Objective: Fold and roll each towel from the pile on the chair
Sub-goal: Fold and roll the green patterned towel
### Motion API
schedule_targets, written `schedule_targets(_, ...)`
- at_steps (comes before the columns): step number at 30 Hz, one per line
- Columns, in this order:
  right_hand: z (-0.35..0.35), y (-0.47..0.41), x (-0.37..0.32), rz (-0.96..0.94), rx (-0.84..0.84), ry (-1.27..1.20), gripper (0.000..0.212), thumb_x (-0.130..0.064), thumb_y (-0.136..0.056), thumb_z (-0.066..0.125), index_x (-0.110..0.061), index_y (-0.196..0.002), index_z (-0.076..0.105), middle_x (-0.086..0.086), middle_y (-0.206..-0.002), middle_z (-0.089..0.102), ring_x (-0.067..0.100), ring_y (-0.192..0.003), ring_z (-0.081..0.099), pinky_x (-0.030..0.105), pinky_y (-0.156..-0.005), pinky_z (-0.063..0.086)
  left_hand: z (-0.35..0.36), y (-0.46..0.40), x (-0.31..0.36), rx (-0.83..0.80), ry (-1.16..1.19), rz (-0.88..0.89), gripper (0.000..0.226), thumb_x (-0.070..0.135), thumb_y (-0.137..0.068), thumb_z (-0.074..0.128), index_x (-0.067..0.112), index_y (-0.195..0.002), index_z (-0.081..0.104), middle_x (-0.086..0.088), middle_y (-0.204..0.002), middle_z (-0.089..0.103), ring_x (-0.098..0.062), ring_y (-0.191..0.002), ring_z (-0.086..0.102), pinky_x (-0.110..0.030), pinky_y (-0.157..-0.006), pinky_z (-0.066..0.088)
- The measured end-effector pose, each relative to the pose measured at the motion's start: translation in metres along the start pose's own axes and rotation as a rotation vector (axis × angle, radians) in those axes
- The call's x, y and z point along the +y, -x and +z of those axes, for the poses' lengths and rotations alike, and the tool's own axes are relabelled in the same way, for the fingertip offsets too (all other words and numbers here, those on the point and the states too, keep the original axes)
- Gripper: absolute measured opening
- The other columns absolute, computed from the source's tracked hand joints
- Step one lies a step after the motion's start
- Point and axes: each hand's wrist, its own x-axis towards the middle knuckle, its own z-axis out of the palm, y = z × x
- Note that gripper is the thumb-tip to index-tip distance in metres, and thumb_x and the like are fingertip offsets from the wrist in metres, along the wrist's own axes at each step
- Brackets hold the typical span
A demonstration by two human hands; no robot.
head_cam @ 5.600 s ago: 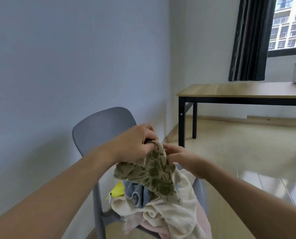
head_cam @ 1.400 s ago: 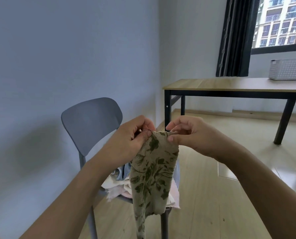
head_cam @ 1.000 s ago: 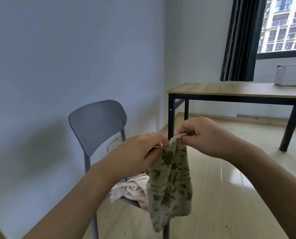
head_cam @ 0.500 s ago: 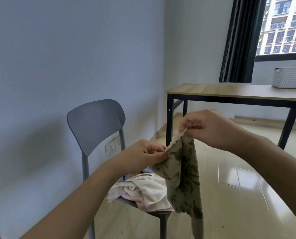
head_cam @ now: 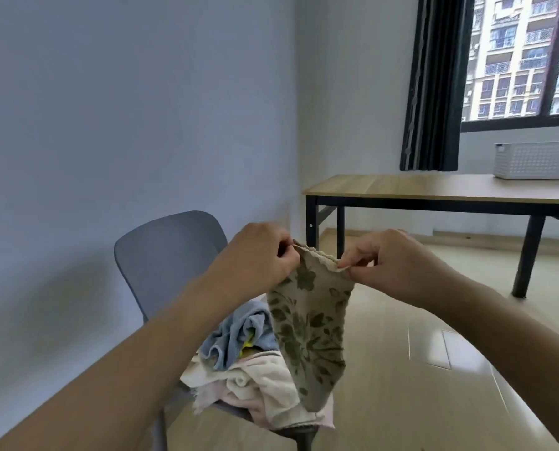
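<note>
A beige towel with a green leaf print [head_cam: 310,323] hangs in the air in front of me, above the chair. My left hand [head_cam: 255,255] pinches its top edge on the left, and my right hand [head_cam: 392,265] pinches the same edge on the right. Under it, the grey chair [head_cam: 164,252] carries the pile of towels [head_cam: 255,382]: a blue one [head_cam: 236,333] on top at the back, a bit of yellow, then cream and pale pink ones. The hanging towel hides part of the pile.
A wooden table with black legs [head_cam: 434,190] stands to the right by the window, with a white basket [head_cam: 536,160] on it. A dark curtain [head_cam: 434,83] hangs behind. A blue-grey wall runs along the left; light wooden floor lies on the right.
The towel was lifted off the pile and its top edge worked along between my fingers. My two hands have come level and moved apart, so the towel hangs flatter between them.
</note>
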Motion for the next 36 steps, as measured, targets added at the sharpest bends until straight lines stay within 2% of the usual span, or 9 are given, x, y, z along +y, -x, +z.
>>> schedule_targets(3, 0.006, -0.002, -0.004, 0.037, -0.008, -0.045, 0.017, -0.030, -0.081, 0.070, -0.017, -0.071, 0.076, -0.027, -0.077, 0.066, 0.018, -0.076, 0.067, 0.034, -0.069, 0.058, -0.010, -0.012, 0.002, 0.026, -0.058, 0.082, 0.017, 0.018, -0.087, 0.052, 0.007, -0.078, 0.061, -0.001, -0.083, 0.059, -0.016, -0.072, 0.055, -0.025, -0.061, 0.044)
schedule_targets(6, 0.013, -0.006, -0.009, 0.050, -0.032, -0.156, 0.010, -0.026, -0.081, 0.071, -0.022, -0.077, 0.080, -0.020, -0.100, 0.067, 0.003, -0.088, 0.063, 0.021, -0.078, 0.052, -0.019, -0.018, 0.001, 0.006, -0.094, 0.106, 0.017, 0.018, -0.087, 0.051, 0.006, -0.079, 0.061, -0.002, -0.084, 0.060, -0.017, -0.074, 0.057, -0.031, -0.066, 0.048)
schedule_targets(10, 0.025, -0.011, -0.018, 0.110, -0.138, -0.357, 0.007, -0.023, -0.079, 0.074, -0.023, -0.082, 0.080, -0.016, -0.119, 0.064, -0.001, -0.104, 0.059, 0.029, -0.098, 0.046, -0.027, -0.016, -0.007, -0.011, -0.139, 0.124, 0.015, 0.015, -0.088, 0.051, 0.006, -0.079, 0.060, -0.001, -0.084, 0.058, -0.017, -0.073, 0.055, -0.027, -0.065, 0.044)
schedule_targets(14, 0.036, -0.008, -0.026, 0.134, -0.128, -0.508, 0.008, -0.019, -0.080, 0.073, -0.016, -0.080, 0.080, -0.006, -0.095, 0.075, 0.008, -0.074, 0.063, 0.012, -0.063, 0.046, -0.029, -0.011, -0.016, 0.038, -0.183, 0.145, 0.013, 0.013, -0.090, 0.050, 0.008, -0.084, 0.060, 0.006, -0.084, 0.050, -0.013, -0.073, 0.051, -0.024, -0.066, 0.039)
schedule_targets(17, 0.045, -0.006, -0.028, 0.133, -0.067, -0.399, 0.012, -0.030, -0.079, 0.072, -0.022, -0.073, 0.079, 0.007, -0.081, 0.073, 0.023, -0.062, 0.054, 0.030, -0.061, 0.049, -0.030, -0.008, -0.019, 0.045, -0.210, 0.166, 0.017, 0.012, -0.094, 0.047, 0.006, -0.094, 0.063, 0.004, -0.092, 0.050, -0.014, -0.076, 0.050, -0.021, -0.070, 0.036)
schedule_targets(21, 0.052, -0.006, -0.031, 0.124, -0.017, -0.121, 0.025, -0.029, -0.086, 0.063, -0.014, -0.070, 0.076, 0.004, -0.057, 0.057, 0.010, -0.046, 0.040, 0.019, -0.047, 0.036, -0.030, -0.004, -0.019, 0.040, -0.224, 0.200, 0.018, 0.012, -0.095, 0.046, 0.004, -0.093, 0.062, 0.001, -0.091, 0.050, -0.014, -0.074, 0.049, -0.023, -0.069, 0.037)
schedule_targets(25, 0.053, -0.002, -0.032, -0.036, 0.017, 0.128, 0.030, -0.027, -0.094, 0.050, -0.014, -0.081, 0.075, -0.003, -0.090, 0.061, 0.010, -0.075, 0.056, 0.024, -0.070, 0.047, -0.031, -0.002, -0.020, 0.032, -0.243, 0.203, 0.018, 0.015, -0.095, 0.046, 0.007, -0.086, 0.059, 0.004, -0.087, 0.047, -0.014, -0.072, 0.049, -0.024, -0.067, 0.037)
schedule_targets(29, 0.062, 0.004, -0.034, -0.183, -0.012, 0.258, 0.026, -0.034, -0.096, 0.049, -0.024, -0.096, 0.073, -0.010, -0.132, 0.035, 0.010, -0.105, 0.046, 0.023, -0.085, 0.045, -0.031, -0.002, -0.021, 0.042, -0.195, 0.161, 0.018, 0.017, -0.096, 0.047, 0.015, -0.079, 0.052, 0.005, -0.082, 0.045, -0.014, -0.071, 0.047, -0.022, -0.066, 0.033)
schedule_targets(36, 0.070, 0.000, -0.030, -0.109, 0.090, 0.220, 0.030, -0.025, -0.099, 0.041, -0.016, -0.104, 0.069, -0.004, -0.107, 0.055, 0.008, -0.081, 0.048, 0.017, -0.072, 0.037, -0.031, 0.002, -0.028, -0.037, -0.148, 0.205, 0.033, -0.004, -0.092, 0.043, 0.008, -0.114, 0.064, 0.005, -0.099, 0.049, -0.016, -0.087, 0.053, -0.019, -0.075, 0.038)
